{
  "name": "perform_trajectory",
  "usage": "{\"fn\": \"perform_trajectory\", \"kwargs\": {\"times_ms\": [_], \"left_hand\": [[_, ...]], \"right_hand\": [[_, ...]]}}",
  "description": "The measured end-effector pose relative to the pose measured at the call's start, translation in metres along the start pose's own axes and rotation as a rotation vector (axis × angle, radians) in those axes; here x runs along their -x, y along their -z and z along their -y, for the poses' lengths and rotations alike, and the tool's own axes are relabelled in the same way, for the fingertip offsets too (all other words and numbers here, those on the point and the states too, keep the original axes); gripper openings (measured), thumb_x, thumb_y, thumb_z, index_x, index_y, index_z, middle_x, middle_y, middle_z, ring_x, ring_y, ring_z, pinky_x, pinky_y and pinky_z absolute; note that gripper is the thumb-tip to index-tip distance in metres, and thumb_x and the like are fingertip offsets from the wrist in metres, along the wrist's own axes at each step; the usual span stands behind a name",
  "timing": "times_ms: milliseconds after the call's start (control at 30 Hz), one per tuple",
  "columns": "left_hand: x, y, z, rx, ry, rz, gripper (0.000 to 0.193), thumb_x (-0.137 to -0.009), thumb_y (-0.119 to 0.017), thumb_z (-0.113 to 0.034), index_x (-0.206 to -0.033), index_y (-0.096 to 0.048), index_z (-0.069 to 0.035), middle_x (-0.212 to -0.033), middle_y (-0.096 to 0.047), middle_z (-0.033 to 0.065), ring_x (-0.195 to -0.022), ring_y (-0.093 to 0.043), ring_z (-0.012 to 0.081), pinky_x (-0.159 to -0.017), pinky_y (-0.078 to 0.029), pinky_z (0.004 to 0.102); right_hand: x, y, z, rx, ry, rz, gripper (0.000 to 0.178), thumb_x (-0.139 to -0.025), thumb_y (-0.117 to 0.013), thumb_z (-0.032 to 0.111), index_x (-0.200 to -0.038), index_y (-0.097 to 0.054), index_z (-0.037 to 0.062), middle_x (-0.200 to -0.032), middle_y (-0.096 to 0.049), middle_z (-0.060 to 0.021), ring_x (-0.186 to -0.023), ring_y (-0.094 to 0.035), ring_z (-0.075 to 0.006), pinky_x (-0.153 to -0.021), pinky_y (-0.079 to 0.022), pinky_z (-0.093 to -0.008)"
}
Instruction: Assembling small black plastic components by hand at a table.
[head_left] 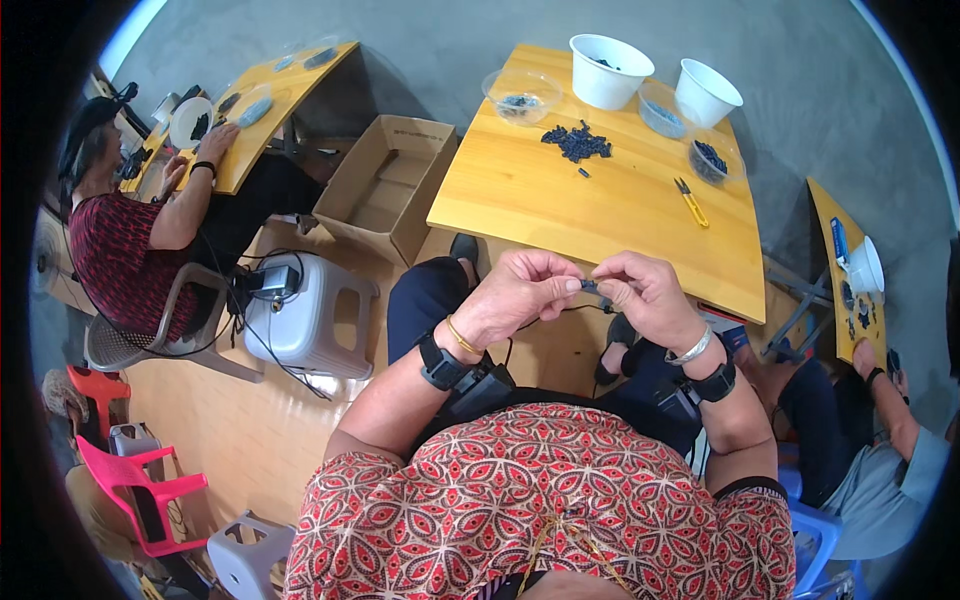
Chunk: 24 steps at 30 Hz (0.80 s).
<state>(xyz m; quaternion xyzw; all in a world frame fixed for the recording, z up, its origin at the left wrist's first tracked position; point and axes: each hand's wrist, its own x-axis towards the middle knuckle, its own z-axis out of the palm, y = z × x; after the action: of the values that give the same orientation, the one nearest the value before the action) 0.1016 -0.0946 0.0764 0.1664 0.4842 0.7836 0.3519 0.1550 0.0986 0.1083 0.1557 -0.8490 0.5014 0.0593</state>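
Observation:
In front of my chest, at the near edge of the table, my left hand (528, 294) and my right hand (648, 296) meet fingertip to fingertip. Between them they pinch a small dark piece (588, 286), too small to name exactly. Thumb and forefinger of each hand are closed on it. Beyond them on the yellow wooden table (500, 190) lies a heap of small black pieces (578, 143), with a single piece (584, 172) lying apart. Yellow-handled thread snips (692, 204) rest to the right of the heap.
Two white buckets (612, 75) stand at the table's back among clear bowls (522, 97) of small parts. An open cardboard box (385, 190) and a grey stool (308, 318) are to my left. One person (130, 235) works at a left table, another (880, 420) at the right.

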Motion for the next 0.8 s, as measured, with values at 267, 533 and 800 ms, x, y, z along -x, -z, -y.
{"fn": "perform_trajectory", "kwargs": {"times_ms": [267,533,800], "left_hand": [[-0.015,0.000,0.001,0.057,-0.012,-0.023,0.016,-0.083,-0.064,-0.008,-0.094,-0.062,0.002,-0.074,-0.060,0.0025,-0.058,-0.052,0.0064,-0.051,-0.043,0.0186],[-0.054,0.008,0.026,0.014,-0.073,-0.136,0.012,-0.084,-0.061,-0.005,-0.094,-0.064,0.000,-0.080,-0.064,0.0043,-0.062,-0.055,0.0084,-0.057,-0.046,0.0194],[-0.112,0.024,0.056,-1.059,-0.637,-0.344,0.011,-0.067,-0.067,0.000,-0.077,-0.065,-0.004,-0.071,-0.061,0.0073,-0.075,-0.056,0.0239,-0.071,-0.041,0.0339]], "right_hand": [[-0.008,0.001,-0.020,0.090,0.061,0.026,0.006,-0.083,-0.058,0.003,-0.088,-0.059,-0.0008,-0.075,-0.057,-0.0029,-0.067,-0.052,-0.0086,-0.059,-0.043,-0.0220],[-0.022,-0.009,-0.052,0.116,0.094,-0.185,0.006,-0.077,-0.060,0.001,-0.081,-0.056,0.0008,-0.073,-0.057,-0.0099,-0.066,-0.056,-0.0238,-0.060,-0.045,-0.0308],[-0.040,-0.006,-0.115,0.520,0.245,-0.302,0.009,-0.070,-0.059,0.002,-0.078,-0.057,0.0056,-0.076,-0.054,-0.0065,-0.078,-0.050,-0.0271,-0.073,-0.040,-0.0385]]}}
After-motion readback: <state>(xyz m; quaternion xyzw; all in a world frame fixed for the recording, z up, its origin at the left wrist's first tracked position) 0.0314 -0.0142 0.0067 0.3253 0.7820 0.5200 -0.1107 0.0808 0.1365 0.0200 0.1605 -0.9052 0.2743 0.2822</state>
